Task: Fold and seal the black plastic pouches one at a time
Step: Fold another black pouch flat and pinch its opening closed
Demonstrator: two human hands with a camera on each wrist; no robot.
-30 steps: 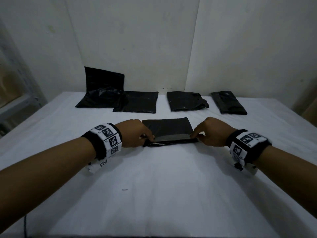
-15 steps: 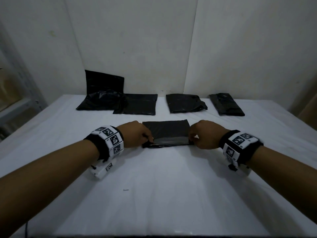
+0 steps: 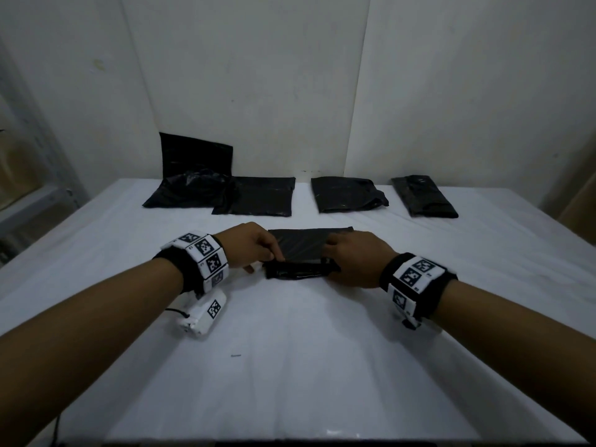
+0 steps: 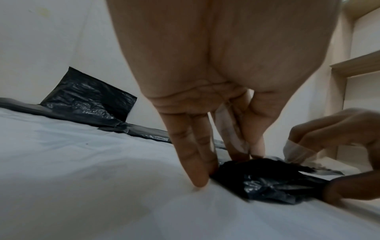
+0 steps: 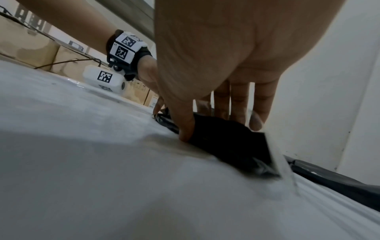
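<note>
A black plastic pouch (image 3: 306, 248) lies flat on the white table (image 3: 290, 366) in front of me, its near edge bunched up into a thick fold (image 3: 300, 271). My left hand (image 3: 274, 258) pinches the fold's left end; in the left wrist view its fingers (image 4: 197, 162) point down onto the crumpled plastic (image 4: 267, 177). My right hand (image 3: 329, 254) grips the right end, with the thumb (image 5: 185, 128) at the front of the pouch (image 5: 226, 141) and the other fingers behind it. A pale strip (image 5: 279, 164) runs along the pouch's edge.
Along the back wall lie several other black pouches: a heap (image 3: 193, 188) with one leaning upright, a flat one (image 3: 258, 196), and two folded ones (image 3: 348, 195) (image 3: 424, 196). Cardboard boxes (image 5: 30, 43) stand beyond the table's left side.
Both hands have come closer together on the pouch. The near edge, which lay flat with a grey strip showing, is now bunched up into a fold between them.
</note>
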